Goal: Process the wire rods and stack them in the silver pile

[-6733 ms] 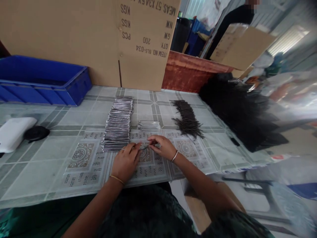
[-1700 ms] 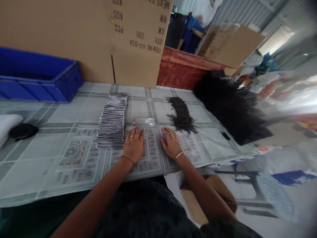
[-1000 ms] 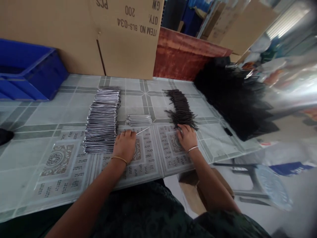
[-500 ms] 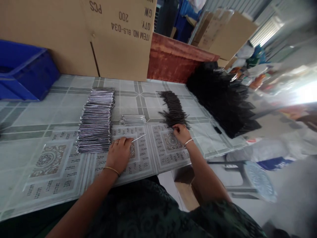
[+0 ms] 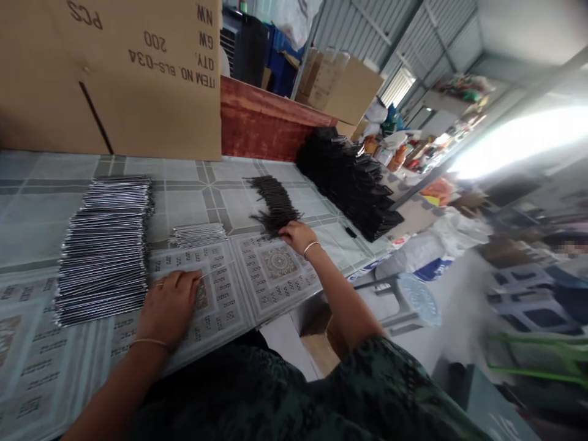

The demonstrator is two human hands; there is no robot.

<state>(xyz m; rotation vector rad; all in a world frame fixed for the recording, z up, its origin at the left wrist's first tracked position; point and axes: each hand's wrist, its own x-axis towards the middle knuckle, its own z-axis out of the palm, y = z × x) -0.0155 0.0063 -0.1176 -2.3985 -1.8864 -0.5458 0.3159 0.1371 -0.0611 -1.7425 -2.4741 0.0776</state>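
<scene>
My left hand (image 5: 172, 306) rests low over the patterned table cover, its fingers closed on a thin silvery rod (image 5: 214, 271) that points right. Left of it lies a long stack of shiny metal rods (image 5: 108, 245). A smaller bundle of silvery rods (image 5: 199, 234) is just beyond my left hand. My right hand (image 5: 297, 236) touches the near end of a pile of thin dark strips (image 5: 275, 202), fingertips pinched together; what they hold is too small to make out.
A large cardboard box (image 5: 160, 116) stands at the back left beside a red cloth-like panel (image 5: 261, 122). Black items (image 5: 349, 184) are heaped at the table's right side, near a small black object (image 5: 350, 233). A stool (image 5: 418, 300) stands right of the table.
The view has turned right, so the table's things appear farther left. My left hand still holds the rod, and my right hand stays at the near end of the dark pile.
</scene>
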